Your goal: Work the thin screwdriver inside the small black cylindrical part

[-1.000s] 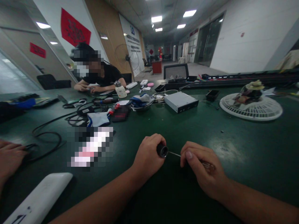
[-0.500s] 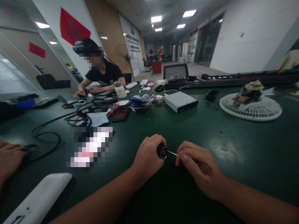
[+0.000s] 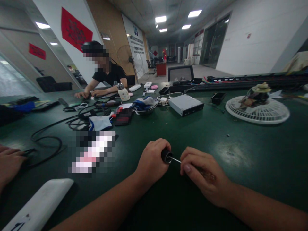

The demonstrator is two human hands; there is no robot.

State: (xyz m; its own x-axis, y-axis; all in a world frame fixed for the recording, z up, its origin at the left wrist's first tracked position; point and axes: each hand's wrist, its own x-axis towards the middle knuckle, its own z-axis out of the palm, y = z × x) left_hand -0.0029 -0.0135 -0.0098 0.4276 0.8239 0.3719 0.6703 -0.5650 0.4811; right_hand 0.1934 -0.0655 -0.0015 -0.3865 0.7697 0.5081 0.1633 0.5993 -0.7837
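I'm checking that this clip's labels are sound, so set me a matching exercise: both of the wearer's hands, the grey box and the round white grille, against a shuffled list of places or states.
1. Left hand
2. Right hand
3. Grey box
4. Round white grille

A. At the right of the table, with a bulky part on top
B. Wrapped round a black cylinder
C. Between the blue and white cloth and a small black tray
D. Gripping a tool with a thin metal shaft

Pairs: 1-B, 2-D, 3-C, 4-A
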